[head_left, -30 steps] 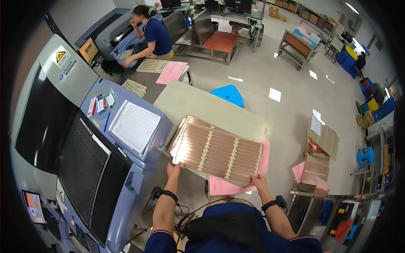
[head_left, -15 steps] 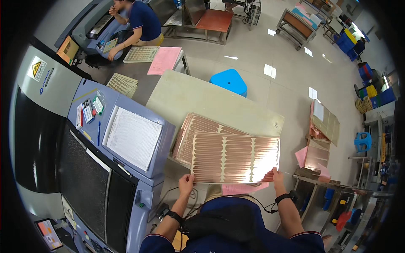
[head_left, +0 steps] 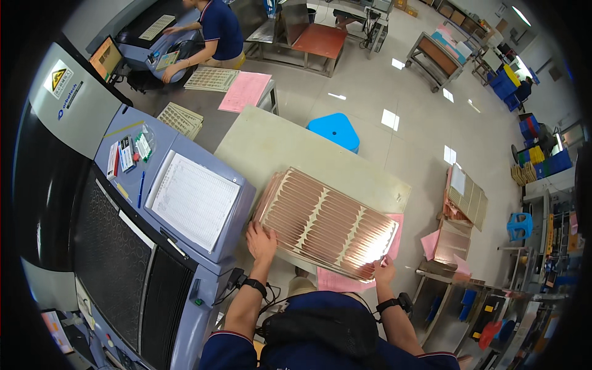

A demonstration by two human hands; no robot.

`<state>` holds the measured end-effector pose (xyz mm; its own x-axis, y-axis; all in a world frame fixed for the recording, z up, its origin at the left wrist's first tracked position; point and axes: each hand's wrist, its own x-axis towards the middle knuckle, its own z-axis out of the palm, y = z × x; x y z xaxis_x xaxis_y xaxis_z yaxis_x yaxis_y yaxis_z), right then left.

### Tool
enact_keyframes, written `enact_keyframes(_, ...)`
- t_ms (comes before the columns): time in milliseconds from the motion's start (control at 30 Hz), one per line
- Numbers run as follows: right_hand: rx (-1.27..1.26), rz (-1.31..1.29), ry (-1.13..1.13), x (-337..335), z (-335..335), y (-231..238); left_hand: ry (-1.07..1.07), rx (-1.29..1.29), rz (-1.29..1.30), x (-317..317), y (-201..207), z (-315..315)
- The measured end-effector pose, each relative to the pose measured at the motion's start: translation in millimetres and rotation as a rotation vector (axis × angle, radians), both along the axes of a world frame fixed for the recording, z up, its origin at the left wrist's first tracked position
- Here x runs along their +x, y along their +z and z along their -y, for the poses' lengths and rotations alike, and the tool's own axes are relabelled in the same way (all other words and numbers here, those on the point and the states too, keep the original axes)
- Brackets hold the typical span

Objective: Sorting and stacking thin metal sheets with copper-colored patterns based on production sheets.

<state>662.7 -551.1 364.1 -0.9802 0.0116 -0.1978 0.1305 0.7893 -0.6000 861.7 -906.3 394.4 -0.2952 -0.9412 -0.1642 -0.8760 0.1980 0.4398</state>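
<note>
Sheet now lowered, nearly flush on stack.
Left hand: fingers spread loosely, touching left edge; right hand: fingers pinching near right corner.

Half a second ago held askew above the stack, the top copper-striped panel now lies along it; the left hand, no longer pinching, spreads its fingers at the corner.
</note>
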Motion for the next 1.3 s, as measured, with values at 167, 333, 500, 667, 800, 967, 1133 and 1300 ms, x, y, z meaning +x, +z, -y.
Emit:
enact_keyframes(167,-0.077,-0.045,0.042,-5,-3,-2,-0.023,-0.021,-0.016,-7,-10,4)
enact_keyframes(333,0.082,-0.165,0.353,-10,-9,2,-0.014,-0.029,-0.021,-13,-13,5)
enact_keyframes(500,0.056,-0.140,0.276,-9,-11,-5,0.093,0.105,0.012,-12,-7,20)
enact_keyframes(667,-0.107,-0.074,0.188,-12,-22,-19,0.004,-0.089,0.028,-14,-14,2)
enact_keyframes(800,-0.136,0.047,0.174,-11,-20,-10,-0.073,-0.216,0.004,-8,-12,-11)
enact_keyframes(967,-0.099,-0.038,0.163,-7,-18,-10,0.031,-0.038,0.031,-19,3,14)
enact_keyframes(1133,-0.150,0.175,0.079,-18,-31,-29,0.096,0.010,0.097,-21,-2,14)
enact_keyframes(1300,-0.138,-0.052,0.042,-27,-43,-21,-0.008,0.076,0.006,6,-9,-44)
